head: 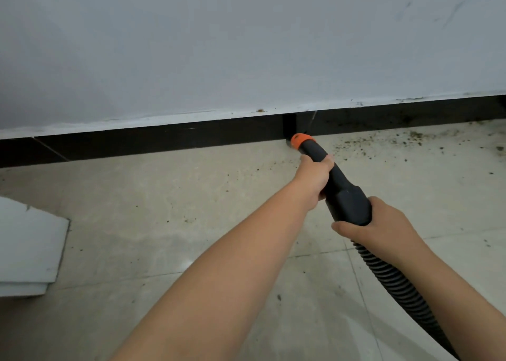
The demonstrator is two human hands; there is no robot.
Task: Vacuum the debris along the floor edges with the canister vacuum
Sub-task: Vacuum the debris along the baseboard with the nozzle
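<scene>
wall (219, 45): pale grey | skirting (164, 141): black | floor (137, 223): beige tiles | board (27, 245): white, left

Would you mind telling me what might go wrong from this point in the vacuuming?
The orange nozzle tip sits at the dark baseboard, so it may scrape it. The densest debris lies further right and could get missed. The ribbed hose trails under the right hand and might kink.

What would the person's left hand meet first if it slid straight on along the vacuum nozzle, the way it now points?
The left hand points up the nozzle toward the wall. It would probably meet the orange collar at the tip first, then the black skirting just beyond it. Depth is hard to judge here.
</scene>
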